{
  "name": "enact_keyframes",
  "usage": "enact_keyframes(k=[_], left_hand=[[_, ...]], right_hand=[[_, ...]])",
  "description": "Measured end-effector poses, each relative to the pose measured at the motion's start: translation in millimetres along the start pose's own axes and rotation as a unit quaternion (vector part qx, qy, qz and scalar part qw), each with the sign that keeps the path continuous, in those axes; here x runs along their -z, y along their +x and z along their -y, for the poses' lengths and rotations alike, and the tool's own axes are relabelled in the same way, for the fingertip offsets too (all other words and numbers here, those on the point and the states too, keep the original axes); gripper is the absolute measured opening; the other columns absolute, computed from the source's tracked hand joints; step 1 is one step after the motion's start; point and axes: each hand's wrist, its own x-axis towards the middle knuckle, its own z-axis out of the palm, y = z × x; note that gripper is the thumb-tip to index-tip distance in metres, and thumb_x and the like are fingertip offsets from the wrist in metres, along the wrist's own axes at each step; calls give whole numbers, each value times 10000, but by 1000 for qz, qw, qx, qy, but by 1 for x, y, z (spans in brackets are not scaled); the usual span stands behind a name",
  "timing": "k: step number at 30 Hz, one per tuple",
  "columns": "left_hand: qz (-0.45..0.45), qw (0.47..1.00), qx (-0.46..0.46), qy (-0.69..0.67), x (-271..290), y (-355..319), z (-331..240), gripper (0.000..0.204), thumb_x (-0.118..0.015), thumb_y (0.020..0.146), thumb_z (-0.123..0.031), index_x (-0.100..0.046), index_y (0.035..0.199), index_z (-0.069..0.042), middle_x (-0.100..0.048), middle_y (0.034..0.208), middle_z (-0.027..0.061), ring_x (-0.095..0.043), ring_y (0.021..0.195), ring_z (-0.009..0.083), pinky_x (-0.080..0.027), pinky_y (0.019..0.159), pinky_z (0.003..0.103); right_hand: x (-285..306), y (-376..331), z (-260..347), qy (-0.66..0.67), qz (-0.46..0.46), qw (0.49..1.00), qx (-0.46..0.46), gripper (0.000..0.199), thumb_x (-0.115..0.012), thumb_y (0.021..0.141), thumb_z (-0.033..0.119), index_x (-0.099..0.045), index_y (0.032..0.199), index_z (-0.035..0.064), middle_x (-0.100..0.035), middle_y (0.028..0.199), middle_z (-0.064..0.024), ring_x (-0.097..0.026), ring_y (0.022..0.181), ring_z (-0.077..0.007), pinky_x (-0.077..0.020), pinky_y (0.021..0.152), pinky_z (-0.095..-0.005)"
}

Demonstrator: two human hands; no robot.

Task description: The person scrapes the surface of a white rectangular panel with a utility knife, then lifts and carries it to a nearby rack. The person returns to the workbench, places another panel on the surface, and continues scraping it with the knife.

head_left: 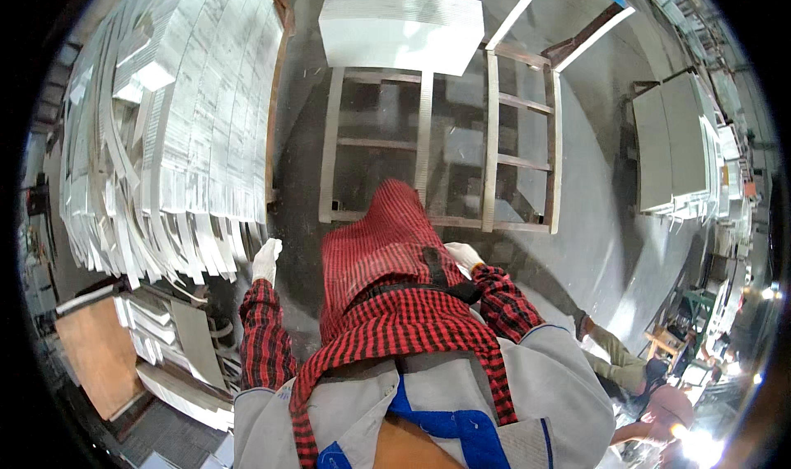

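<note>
A person in a red-and-black checked apron (412, 329) stands on a grey workshop floor (610, 164), both forearms in matching checked sleeves. The left hand (266, 259), in a white glove, is held out to the side, its forearm running nearly straight forward from the elbow and the fingers close together; whether they pinch anything cannot be told. Just beside it hang loose white strips (210, 255), trailing from the near end of a tall stack of white panels (214, 115) at the person's left. The right hand (464, 255), also white-gloved, angles inward at the apron's edge by a black strap (465, 291); its fingers are partly hidden, and whether they grip or merely rest cannot be told. In front of the person, a low frame (490, 140) of pale rails and brown crosspieces lies on the floor, bearing a white ribbed block (400, 28) at its far end. At lower left, a brown board (97, 354) stands beside piled white pieces (177, 391) and a grey panel (198, 345). Well apart at right, pale boards (676, 144) stand with more stock behind them, while a co-worker (626, 366) in olive trousers and a pink cap appears at lower right.
</note>
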Motion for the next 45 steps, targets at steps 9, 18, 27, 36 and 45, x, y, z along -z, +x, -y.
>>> enact_keyframes(k=[9, 18, 27, 36, 45], left_hand=[[207, 963, -33, 168, -51, 4, -16, 386, -483, 1006, -279, -667, 1152, 27, -702, 1135, 125, -640, 1077, 226, -457, 969, 349], [146, 985, 58, 76, -41, 6, -30, 344, -538, 977, -318, -682, 1037, -11, -682, 1027, 68, -619, 975, 180, -447, 922, 335], [148, 977, 155, -15, -39, 64, -47, 573, -438, 1028, -447, -577, 1311, 31, -613, 1342, 177, -539, 1286, 296, -348, 1104, 376], [163, 967, 89, 172, -137, 214, -173, 457, -570, 948, -313, -641, 1263, 10, -662, 1268, 106, -600, 1169, 204, -425, 1039, 325], [81, 995, -31, -55, -289, 438, -361, 513, -597, 991, -261, -484, 1439, -39, -572, 1339, 44, -551, 1179, 141, -425, 1000, 283]], right_hand=[[-25, 17, 5, -115, -73, 991, 13, 250, -531, 945, 183, -658, 1131, 75, -698, 1116, -171, -671, 1016, -357, -557, 861, -406], [-51, 24, -18, 63, -47, 986, -145, 403, -488, 937, 382, -703, 1062, 65, -707, 1092, -177, -638, 1053, -396, -498, 902, -427], [59, 113, 23, -150, 76, 983, -74, 165, -587, 870, 179, -633, 855, 21, -711, 908, -159, -699, 875, -341, -556, 756, -461], [174, 274, -34, 208, -131, 919, -309, 479, -527, 934, 391, -654, 1264, 67, -651, 1264, -185, -626, 1134, -355, -479, 991, -438], [376, 439, -78, 290, -420, 820, -259, 662, -650, 902, 434, -532, 1367, -22, -668, 1188, -178, -621, 1122, -271, -435, 989, -350]])
